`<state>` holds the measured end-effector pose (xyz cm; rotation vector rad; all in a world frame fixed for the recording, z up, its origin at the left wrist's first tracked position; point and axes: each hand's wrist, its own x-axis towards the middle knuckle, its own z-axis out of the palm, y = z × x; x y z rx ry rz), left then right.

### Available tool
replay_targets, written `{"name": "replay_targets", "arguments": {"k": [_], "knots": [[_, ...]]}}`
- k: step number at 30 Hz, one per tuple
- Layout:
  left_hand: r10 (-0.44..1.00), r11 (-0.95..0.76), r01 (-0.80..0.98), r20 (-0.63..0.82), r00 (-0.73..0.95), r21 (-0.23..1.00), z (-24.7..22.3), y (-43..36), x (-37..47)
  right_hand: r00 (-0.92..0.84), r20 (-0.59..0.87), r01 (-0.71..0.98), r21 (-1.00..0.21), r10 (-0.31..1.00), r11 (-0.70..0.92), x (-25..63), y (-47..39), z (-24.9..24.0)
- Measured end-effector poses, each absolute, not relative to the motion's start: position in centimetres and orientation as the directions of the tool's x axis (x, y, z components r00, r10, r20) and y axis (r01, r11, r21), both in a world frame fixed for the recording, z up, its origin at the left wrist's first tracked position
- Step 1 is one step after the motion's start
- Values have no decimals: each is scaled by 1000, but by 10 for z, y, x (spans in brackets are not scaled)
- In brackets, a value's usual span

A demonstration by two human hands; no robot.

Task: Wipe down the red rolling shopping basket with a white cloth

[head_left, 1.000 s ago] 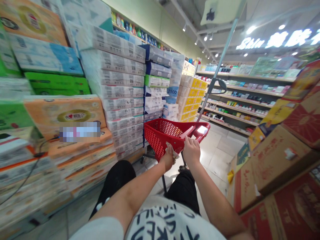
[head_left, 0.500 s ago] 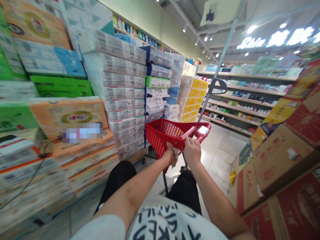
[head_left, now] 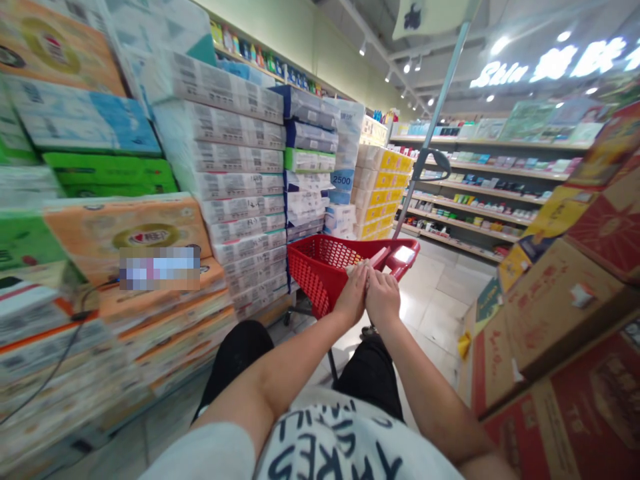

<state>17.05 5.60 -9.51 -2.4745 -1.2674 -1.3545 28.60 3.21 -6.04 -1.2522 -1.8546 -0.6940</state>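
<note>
A red plastic shopping cart (head_left: pixel 320 283) with perforated sides stands just ahead of my knees. My left hand (head_left: pixel 354 293) is closed on a crumpled, pale cloth (head_left: pixel 359 268), pressed to the cart's near upper edge beside the handle. Most of the cloth is hidden by my fingers. Right next to it, my right hand (head_left: pixel 383 297) has its fingers wrapped over the same near edge of the cart. The two hands touch or almost touch.
Stacked tissue packs (head_left: pixel 240 160) rise along the left, with orange packs (head_left: pixel 135 233) nearer me. Cardboard cartons (head_left: pixel 555 307) are piled on the right. A grey pole (head_left: pixel 433 133) stands behind the cart, and stocked shelves (head_left: pixel 480 177) line the back.
My left hand has moved up and right with the cloth, from the cart's near side to its upper edge beside my right hand. My right hand has stayed at the edge.
</note>
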Motion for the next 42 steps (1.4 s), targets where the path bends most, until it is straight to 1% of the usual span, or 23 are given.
{"name": "replay_targets", "arguments": {"k": [1,6,10,13,15,17,19,22,24,29,36,39,42], "knots": [[632,-664,682,719,290,308,-93,59,166,-212,832,930,12,512,366,287,32,-60],[729,-568,712,654,203,413,-80,63,154,-208,830,933,9,517,360,285,31,-62],[676,-672,632,668,311,386,-69,58,157,-195,821,926,-27,537,376,286,28,-59],[665,-703,611,641,383,364,-64,57,150,-280,775,869,-46,566,492,305,29,-50],[693,-675,639,615,377,369,-63,59,144,-353,740,822,-46,572,567,324,32,-45],[704,-658,652,615,356,376,-64,59,144,-375,723,805,-56,580,590,343,37,-44],[657,-708,613,646,389,352,-67,58,153,-363,720,799,-86,592,595,356,42,-48],[544,-808,520,689,479,277,-67,54,169,-334,735,774,-144,590,617,359,47,-55],[534,-814,520,683,499,257,-62,51,171,-310,751,771,-160,583,616,353,47,-57],[680,-686,642,616,397,343,-44,42,151,-271,762,809,-150,588,568,330,33,-53],[652,-685,672,649,392,281,-40,14,153,-264,792,809,-130,551,573,308,13,-51],[644,-697,651,662,384,301,-39,5,146,-263,799,813,-118,540,571,302,3,-45],[632,-722,592,689,355,358,-38,-4,134,-271,793,821,-107,546,561,292,-10,-39]]}}
